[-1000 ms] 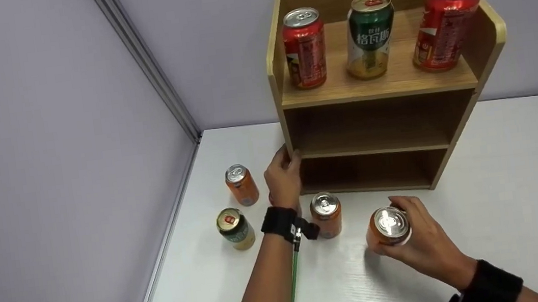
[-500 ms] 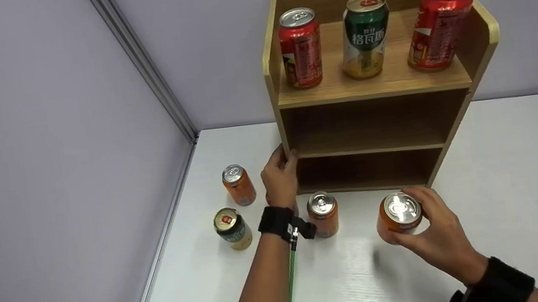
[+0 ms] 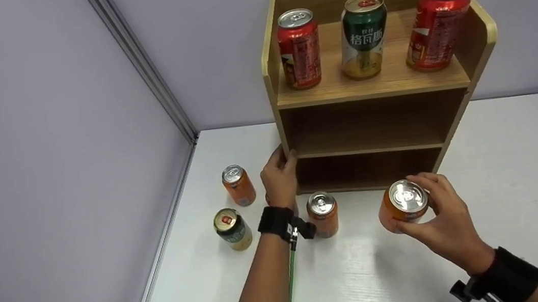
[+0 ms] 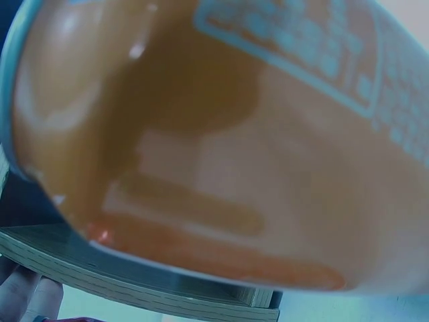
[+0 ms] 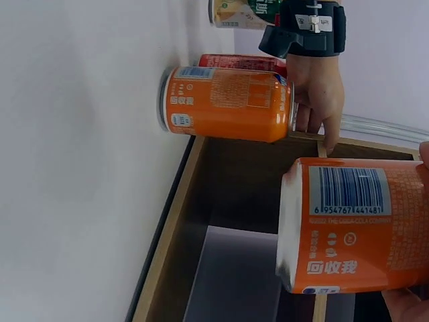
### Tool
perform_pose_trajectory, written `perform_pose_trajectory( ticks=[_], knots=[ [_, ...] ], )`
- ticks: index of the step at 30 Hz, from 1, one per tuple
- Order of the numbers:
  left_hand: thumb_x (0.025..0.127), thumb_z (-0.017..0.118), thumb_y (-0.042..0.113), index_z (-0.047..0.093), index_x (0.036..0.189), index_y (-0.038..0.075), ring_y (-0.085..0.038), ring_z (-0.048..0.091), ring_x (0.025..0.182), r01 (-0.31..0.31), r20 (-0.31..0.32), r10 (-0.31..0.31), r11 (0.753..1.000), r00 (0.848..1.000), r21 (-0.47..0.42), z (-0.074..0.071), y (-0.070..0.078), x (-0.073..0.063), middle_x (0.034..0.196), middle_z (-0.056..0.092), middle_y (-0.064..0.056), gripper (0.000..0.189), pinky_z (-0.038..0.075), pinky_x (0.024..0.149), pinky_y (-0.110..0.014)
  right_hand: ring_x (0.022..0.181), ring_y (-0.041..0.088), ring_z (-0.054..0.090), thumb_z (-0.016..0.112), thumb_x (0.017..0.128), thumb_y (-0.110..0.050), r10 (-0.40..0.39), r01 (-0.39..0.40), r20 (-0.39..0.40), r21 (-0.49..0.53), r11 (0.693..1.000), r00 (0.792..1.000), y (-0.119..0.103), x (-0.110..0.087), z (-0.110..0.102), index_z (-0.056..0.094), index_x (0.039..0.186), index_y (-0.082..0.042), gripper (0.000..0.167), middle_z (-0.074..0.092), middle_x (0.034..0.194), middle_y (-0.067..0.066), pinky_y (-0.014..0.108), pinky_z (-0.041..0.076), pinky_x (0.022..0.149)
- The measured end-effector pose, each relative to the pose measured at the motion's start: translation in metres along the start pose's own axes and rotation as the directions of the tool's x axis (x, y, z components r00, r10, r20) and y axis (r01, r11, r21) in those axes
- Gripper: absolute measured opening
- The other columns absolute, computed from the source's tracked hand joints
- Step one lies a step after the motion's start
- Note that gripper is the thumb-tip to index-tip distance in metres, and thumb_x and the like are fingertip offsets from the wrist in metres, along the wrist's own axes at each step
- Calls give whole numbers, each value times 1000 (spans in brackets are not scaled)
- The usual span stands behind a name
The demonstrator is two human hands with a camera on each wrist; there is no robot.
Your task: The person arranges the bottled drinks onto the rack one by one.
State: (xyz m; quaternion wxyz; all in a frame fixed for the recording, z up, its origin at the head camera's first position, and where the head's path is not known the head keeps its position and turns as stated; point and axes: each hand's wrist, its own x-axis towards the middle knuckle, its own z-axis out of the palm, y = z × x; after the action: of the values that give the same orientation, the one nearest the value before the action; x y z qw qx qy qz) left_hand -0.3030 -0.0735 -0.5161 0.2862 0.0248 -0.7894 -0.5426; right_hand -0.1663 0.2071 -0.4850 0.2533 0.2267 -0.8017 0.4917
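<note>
My right hand [image 3: 450, 223] grips an orange soda can [image 3: 400, 206] by its sides, raised above the white table in front of the wooden shelf's lower right corner. In the right wrist view this can lies across the right side, barcode showing. With thumb and fingers, my left hand [image 3: 280, 183] holds the left side panel of the wooden shelf [image 3: 374, 88]. Another orange can [image 3: 324, 216] stands just right of the left wrist and fills most of the left wrist view. A red can [image 5: 241, 62] shows behind it in the right wrist view, mostly hidden by the left hand in the head view.
On the shelf's top level stand a red can [image 3: 300, 52], a green and gold can [image 3: 364, 39] and another red can [image 3: 437, 27]. Left of the left arm, an orange can [image 3: 239, 188] and a green and gold can [image 3: 233, 231] stand on the table [image 3: 521, 156]. A wall runs along the left.
My right hand has lifted the orange can and moved it right and toward the shelf. The left hand keeps its hold on the shelf panel; the view has shifted slightly.
</note>
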Motion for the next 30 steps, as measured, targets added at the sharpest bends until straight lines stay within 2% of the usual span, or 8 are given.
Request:
perform_pose_trajectory(
  ticks=[8,15,21,30],
  knots=[
    [93,67,32,71,121,17,-10,65,96,26,12,-26,999,1000,-42,-1,2,-1,109,71,-1,32,52,78,-30,111,13,53,90,43,18,-84,83,-38,-15,996,996,-8,11,-5,49,135,9,101,53,120,19,14,45,86],
    [94,66,32,70,122,17,-9,66,90,-4,15,5,999,1000,-43,-1,2,-1,107,71,0,33,52,75,-30,108,15,56,81,42,29,-140,140,-73,2,990,987,-38,29,-13,52,121,20,85,53,115,30,17,46,87],
    [94,65,33,69,123,16,-9,64,80,-28,22,29,999,999,-32,-1,2,0,104,71,2,34,51,70,-30,105,17,58,79,45,29,-161,167,-104,54,984,981,-49,37,-18,51,120,22,81,54,113,33,18,48,85],
    [94,66,32,69,123,15,-9,66,94,-1,17,1,1000,1000,-21,-1,1,-1,109,71,-1,34,52,78,-29,105,22,59,79,48,29,-149,160,-98,121,980,984,-51,44,-18,50,124,21,82,54,115,33,21,50,84]
  ],
)
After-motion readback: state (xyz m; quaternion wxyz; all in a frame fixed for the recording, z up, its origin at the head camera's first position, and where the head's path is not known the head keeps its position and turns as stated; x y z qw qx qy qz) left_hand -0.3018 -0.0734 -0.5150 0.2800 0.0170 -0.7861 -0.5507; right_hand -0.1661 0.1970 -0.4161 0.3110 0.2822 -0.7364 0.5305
